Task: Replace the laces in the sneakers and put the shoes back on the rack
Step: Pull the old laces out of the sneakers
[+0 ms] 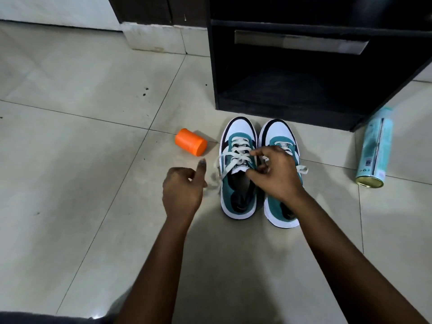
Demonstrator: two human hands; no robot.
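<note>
Two teal, white and black sneakers stand side by side on the tiled floor, toes toward the black rack (304,73). The left sneaker (238,192) carries a white lace (239,150) whose loose end trails off its left side. My right hand (275,174) hovers over both shoes' tongues and pinches the left sneaker's lace near the top eyelets. It hides much of the right sneaker (278,134). My left hand (183,188) is just left of the left sneaker, fingers curled and index finger raised, by the trailing lace end; whether it holds the lace is unclear.
An orange lidded jar (190,142) lies on its side left of the shoes. A teal spray can (374,153) lies on the floor to the right, beside the rack. The rack's lower shelf stands just beyond the toes. Pale floor tiles spread to the left.
</note>
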